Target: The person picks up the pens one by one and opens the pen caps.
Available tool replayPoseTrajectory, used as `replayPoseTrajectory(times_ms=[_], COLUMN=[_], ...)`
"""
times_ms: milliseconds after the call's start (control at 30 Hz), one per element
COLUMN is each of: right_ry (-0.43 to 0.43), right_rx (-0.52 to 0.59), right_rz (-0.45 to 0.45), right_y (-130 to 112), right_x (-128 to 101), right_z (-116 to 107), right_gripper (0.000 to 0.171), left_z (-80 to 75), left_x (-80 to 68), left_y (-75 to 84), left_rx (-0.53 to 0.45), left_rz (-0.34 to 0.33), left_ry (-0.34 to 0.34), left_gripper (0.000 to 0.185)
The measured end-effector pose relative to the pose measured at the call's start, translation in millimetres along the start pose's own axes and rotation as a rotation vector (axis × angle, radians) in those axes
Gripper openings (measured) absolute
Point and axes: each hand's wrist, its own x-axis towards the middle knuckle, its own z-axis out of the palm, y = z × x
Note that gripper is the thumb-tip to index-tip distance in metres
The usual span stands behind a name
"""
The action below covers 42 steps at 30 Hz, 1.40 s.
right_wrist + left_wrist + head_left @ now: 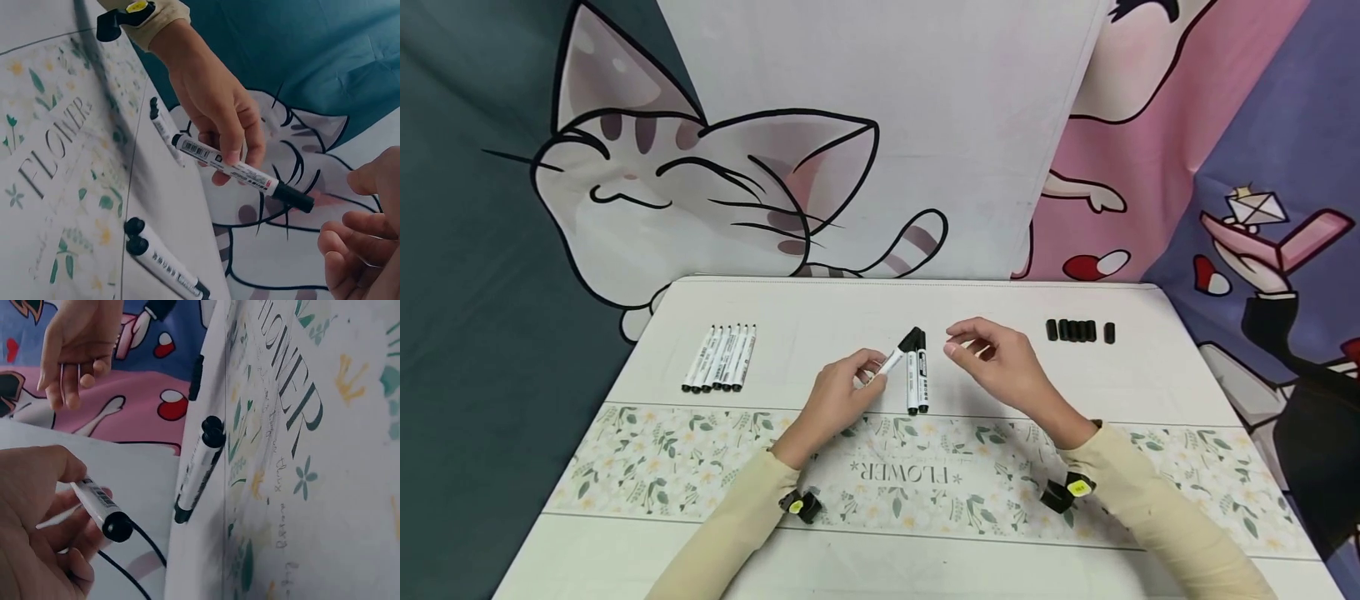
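A white whiteboard marker (pixel 891 362) with its black cap on is pinched between the thumb and fingers of my left hand (pixel 838 398), tilted above the table. In the right wrist view this marker (pixel 225 166) points its capped end toward my right hand (pixel 365 250). My right hand (pixel 1000 364) holds nothing, its fingers bent loosely in the air right of the marker. Two capped markers (pixel 922 387) lie side by side on the table between the hands. At the left, several uncapped markers (pixel 722 358) lie in a row, tips pointing away.
Several loose black caps (pixel 1077 331) stand in a row at the table's back right. A floral band (pixel 910 483) printed with FLOWER crosses the white table (pixel 820 308). Behind the table hangs a cartoon cat curtain (pixel 925 100).
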Motion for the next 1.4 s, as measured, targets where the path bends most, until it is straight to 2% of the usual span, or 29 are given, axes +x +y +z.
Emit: replayPoseTrajectory(times_ms=[333,533,767,1000,1200,1400], right_ry=[-0.09,-0.154,-0.156,-0.074,0.047,0.085], right_rx=[-0.004,-0.007,-0.052,-0.059,-0.007,0.04], right_rz=[-0.06,-0.131,-0.224,-0.396,-0.556,-0.584], right_y=[-18.0,-26.3,-31.7,-30.3,-29.3,-32.2], right_x=[-5.4,-11.9,-19.2,-24.5,-24.8,-27.1], right_z=[2.0,6.1,10.7,15.0,18.9,22.6], right_gripper=[0.042,0.041,0.032,0.023,0.017,0.021], left_z=[-13.4,-16.9,-25.3,-33.7,-37.4,-37.0], left_x=[-16.0,-20.5,-24.0,-28.1,-33.6,-36.1], left_y=[4.8,6.0,10.9,17.9,29.5,37.7], left_rx=[0.07,0.096,0.15,0.181,0.181,0.178], left_rz=[0.273,0.377,0.444,0.518,0.528,0.523], left_ry=[0.069,0.092,0.099,0.103,0.11,0.147], left_gripper=[0.025,0.025,0.024,0.024,0.027,0.029])
